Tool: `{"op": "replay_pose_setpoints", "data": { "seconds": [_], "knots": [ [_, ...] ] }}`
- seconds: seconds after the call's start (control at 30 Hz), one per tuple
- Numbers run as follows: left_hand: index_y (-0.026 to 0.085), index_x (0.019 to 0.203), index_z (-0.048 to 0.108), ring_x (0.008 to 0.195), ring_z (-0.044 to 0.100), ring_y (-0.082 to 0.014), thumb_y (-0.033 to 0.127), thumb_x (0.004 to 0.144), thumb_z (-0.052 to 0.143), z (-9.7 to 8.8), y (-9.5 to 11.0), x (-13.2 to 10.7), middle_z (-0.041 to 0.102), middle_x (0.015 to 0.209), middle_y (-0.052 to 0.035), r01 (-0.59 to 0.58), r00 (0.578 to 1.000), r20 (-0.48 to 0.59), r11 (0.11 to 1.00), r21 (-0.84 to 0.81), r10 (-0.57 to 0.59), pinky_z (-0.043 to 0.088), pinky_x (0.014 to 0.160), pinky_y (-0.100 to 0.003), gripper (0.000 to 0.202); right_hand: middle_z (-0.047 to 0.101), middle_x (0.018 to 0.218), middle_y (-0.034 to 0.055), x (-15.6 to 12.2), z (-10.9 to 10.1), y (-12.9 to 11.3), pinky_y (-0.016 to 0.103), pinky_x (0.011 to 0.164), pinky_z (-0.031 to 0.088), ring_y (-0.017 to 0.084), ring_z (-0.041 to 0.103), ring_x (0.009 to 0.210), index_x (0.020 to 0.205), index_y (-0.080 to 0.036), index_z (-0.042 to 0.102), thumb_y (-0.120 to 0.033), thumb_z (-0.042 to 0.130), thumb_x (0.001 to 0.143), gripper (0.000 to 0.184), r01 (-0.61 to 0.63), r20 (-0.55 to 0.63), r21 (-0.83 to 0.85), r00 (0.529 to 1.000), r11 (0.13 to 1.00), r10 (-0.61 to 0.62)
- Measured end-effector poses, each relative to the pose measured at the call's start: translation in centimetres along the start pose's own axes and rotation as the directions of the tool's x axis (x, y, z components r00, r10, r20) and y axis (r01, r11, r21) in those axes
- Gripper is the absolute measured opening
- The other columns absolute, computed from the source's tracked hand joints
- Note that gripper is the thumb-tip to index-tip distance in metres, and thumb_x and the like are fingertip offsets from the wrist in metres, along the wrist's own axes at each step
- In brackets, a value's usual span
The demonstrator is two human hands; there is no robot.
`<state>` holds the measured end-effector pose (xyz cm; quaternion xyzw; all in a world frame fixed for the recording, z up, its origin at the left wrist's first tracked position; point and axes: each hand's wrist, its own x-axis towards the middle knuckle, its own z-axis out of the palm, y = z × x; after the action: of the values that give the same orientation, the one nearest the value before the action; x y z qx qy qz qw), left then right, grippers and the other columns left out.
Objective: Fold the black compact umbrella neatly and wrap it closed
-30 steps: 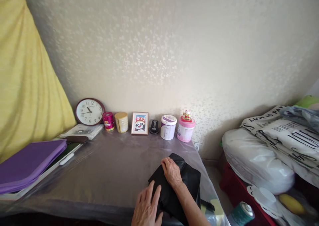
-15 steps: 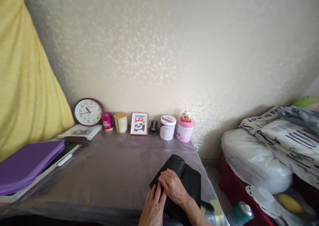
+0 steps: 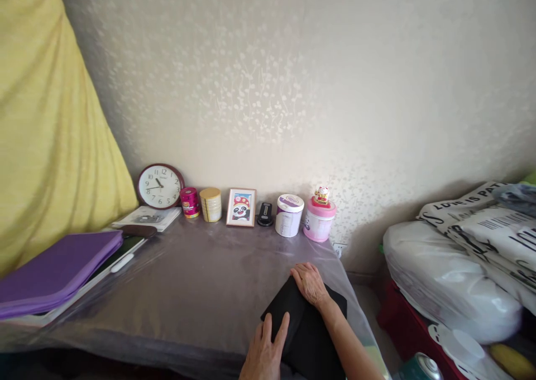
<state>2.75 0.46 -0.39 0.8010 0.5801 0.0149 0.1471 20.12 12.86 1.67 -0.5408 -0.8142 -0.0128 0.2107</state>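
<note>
A folded black item (image 3: 312,335), soft and smooth like a fabric bag, lies at the front right of the table. My left hand (image 3: 264,349) rests on its near left edge, with index and middle fingers apart. Further up, my right hand (image 3: 310,285) lies flat over its far edge, fingers stretched out to the left and partly curved over that edge. Between the two hands a folded flap of the black item shows.
Along the wall stand a clock (image 3: 161,186), tins, a panda picture frame (image 3: 241,207) and a pink-lidded tub (image 3: 320,224). A purple folder (image 3: 62,268) lies at left. Right of the table are a spray can (image 3: 421,366) and bagged bedding (image 3: 452,279).
My right hand has moved away from my left, up to the far edge of the black item. My left hand's fingers have spread. The view has turned slightly left.
</note>
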Motion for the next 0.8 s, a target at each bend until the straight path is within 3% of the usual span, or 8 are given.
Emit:
{"op": "replay_pose_setpoints", "data": {
  "seconds": [0.13, 0.27, 0.37, 0.5, 0.6, 0.7, 0.8],
  "knots": [
    [0.034, 0.135, 0.0, 0.123, 0.036, -0.0255, -0.008, 0.06, 0.031, 0.0, 0.1, -0.1, 0.028, 0.141, -0.0114, -0.006, 1.0, 0.006, 1.0, -0.013, 0.006, 0.037, 0.093, -0.035, 0.091, 0.065, 0.088, 0.0068, 0.6, 0.6, 1.6, 0.031, 0.083, 0.039, 0.019, 0.058, 0.086, 0.084, -0.021, 0.062, -0.025, 0.031, 0.09, 0.032, -0.104, -0.01, -0.025, 0.995, 0.994, 0.104],
    [0.034, 0.135, -0.001, 0.123, 0.036, -0.0252, -0.008, 0.063, 0.029, -0.6, 0.6, -0.6, 0.028, 0.141, -0.0111, 0.031, 0.999, -0.007, 0.999, -0.026, -0.031, 0.038, 0.092, -0.035, 0.089, 0.063, 0.096, 0.007, 0.1, 0.2, 3.1, 0.032, 0.086, 0.039, 0.019, 0.057, 0.093, 0.096, -0.02, 0.059, -0.027, 0.031, 0.088, 0.03, -0.207, -0.087, 0.048, 0.974, 0.977, 0.211],
    [0.032, 0.136, -0.002, 0.125, 0.034, -0.0232, -0.008, 0.067, 0.026, -1.5, 0.9, -0.8, 0.026, 0.141, -0.0121, 0.058, 0.998, 0.003, 0.997, -0.042, -0.058, 0.034, 0.096, -0.035, 0.084, 0.062, 0.098, 0.0084, -1.8, -0.9, 4.5, 0.034, 0.087, 0.04, 0.021, 0.056, 0.095, 0.097, -0.018, 0.057, -0.034, 0.033, 0.085, 0.032, -0.32, -0.225, 0.145, 0.911, 0.936, 0.346],
    [0.029, 0.136, -0.004, 0.126, 0.032, -0.0224, -0.006, 0.071, 0.026, -2.1, 0.9, -0.6, 0.025, 0.141, -0.0126, 0.047, 0.999, -0.006, 0.997, -0.057, -0.048, 0.033, 0.097, -0.034, 0.08, 0.061, 0.096, 0.0124, -6.0, -2.4, 5.8, 0.038, 0.089, 0.038, 0.024, 0.055, 0.094, 0.096, -0.013, 0.056, -0.042, 0.036, 0.081, 0.039, -0.382, -0.359, 0.152, 0.838, 0.911, 0.411],
    [0.029, 0.136, -0.005, 0.125, 0.033, -0.0225, -0.006, 0.072, 0.026, -1.8, 0.9, -0.2, 0.026, 0.141, -0.0134, 0.056, 0.998, -0.033, 0.998, -0.024, -0.057, 0.032, 0.097, -0.035, 0.079, 0.061, 0.092, 0.0124, -8.9, -3.3, 5.2, 0.036, 0.081, 0.043, 0.023, 0.059, 0.083, 0.098, -0.013, 0.055, -0.048, 0.038, 0.078, 0.044, -0.484, -0.292, 0.204, 0.8, 0.851, 0.525],
    [0.024, 0.137, -0.005, 0.124, 0.034, -0.0214, -0.008, 0.072, 0.023, -1.2, 1.0, 0.0, 0.026, 0.14, -0.0147, 0.075, 0.996, -0.048, 0.997, 0.012, -0.074, 0.032, 0.098, -0.034, 0.077, 0.063, 0.083, 0.008, -10.5, -3.8, 3.4, 0.032, 0.071, 0.045, 0.02, 0.06, 0.071, 0.099, -0.016, 0.055, -0.053, 0.038, 0.078, 0.046, -0.6, -0.097, 0.305, 0.753, 0.74, 0.651],
    [0.018, 0.137, -0.003, 0.125, 0.033, -0.0212, -0.009, 0.071, 0.022, -0.6, 1.2, 0.1, 0.027, 0.14, -0.0153, 0.088, 0.994, -0.066, 0.995, 0.04, -0.085, 0.031, 0.099, -0.033, 0.076, 0.063, 0.073, 0.0049, -11.0, -4.1, 1.5, 0.031, 0.064, 0.045, 0.02, 0.061, 0.066, 0.098, -0.017, 0.056, -0.057, 0.038, 0.077, 0.048, -0.647, 0.045, 0.352, 0.733, 0.676, 0.679]
  ]
}}
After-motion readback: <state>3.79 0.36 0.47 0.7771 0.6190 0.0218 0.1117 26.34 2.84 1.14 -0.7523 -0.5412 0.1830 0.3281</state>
